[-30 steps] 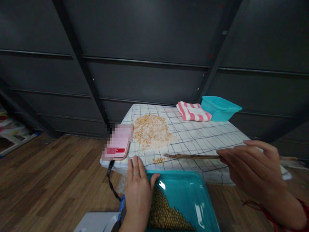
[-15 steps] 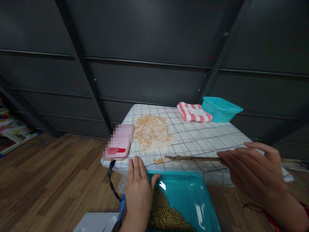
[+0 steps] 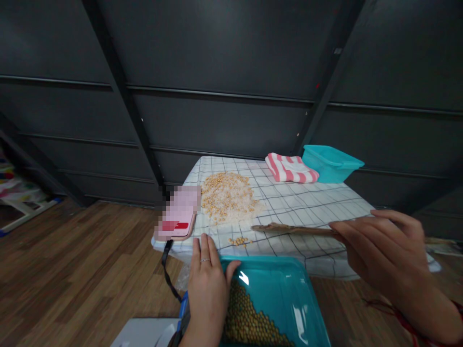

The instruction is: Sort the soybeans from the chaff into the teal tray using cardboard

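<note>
My left hand (image 3: pixel 209 284) lies along the left rim of a teal plastic tray (image 3: pixel 278 279), its fingers straight and its thumb over the rim, gripping that edge. Greenish-brown beans (image 3: pixel 249 315) fill the tray's lower left part. My right hand (image 3: pixel 388 253) is closed around one end of a thin brown stick (image 3: pixel 292 230), which points left above the checked cloth. Below the stick's tip is a small cluster of yellow beans (image 3: pixel 239 241), near the table's front edge. Behind it, yellow beans and white grains form a mixed pile (image 3: pixel 229 197).
A pink phone (image 3: pixel 181 209), partly pixelated, lies at the table's left edge with a black strap hanging down. At the back right are a striped pink-and-white towel (image 3: pixel 291 168) and a turquoise basin (image 3: pixel 331 166). A dark panelled wall (image 3: pixel 224 120) stands behind the table.
My right hand has moved slightly up and right; the stick's tip has lifted away from the small bean cluster. My left hand and the tray have stayed put.
</note>
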A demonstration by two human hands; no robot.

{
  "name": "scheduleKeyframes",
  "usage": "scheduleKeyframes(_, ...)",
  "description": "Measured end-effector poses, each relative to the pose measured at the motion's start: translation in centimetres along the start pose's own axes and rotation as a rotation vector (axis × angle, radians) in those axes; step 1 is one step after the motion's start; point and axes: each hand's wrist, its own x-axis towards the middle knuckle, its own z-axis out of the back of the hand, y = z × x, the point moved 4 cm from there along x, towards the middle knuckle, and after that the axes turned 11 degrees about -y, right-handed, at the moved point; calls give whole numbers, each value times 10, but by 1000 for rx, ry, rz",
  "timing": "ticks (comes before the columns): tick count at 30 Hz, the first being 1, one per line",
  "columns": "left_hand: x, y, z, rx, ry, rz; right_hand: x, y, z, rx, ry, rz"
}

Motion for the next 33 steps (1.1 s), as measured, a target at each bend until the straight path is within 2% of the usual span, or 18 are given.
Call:
scheduleKeyframes(5,2,0,2,3,18,-18,1,2,-1,12,18,40)
scheduleKeyframes(10,2,0,3,8,17,-42,2,-3,-4,-49,10,-14)
scheduleKeyframes(16,1,1,2,-7,13,-6,2,2,-2,40,-1,5)
scheduleKeyframes(22,-1,2,1,-24,6,13,5,1,-8,-17,18,5)
scheduleKeyframes(28,-1,2,1,7,14,-22,10,10,-4,92,-47,27)
scheduleKeyframes(33,1,1,2,27,1,-50,15,19,-15,155,-26,23)
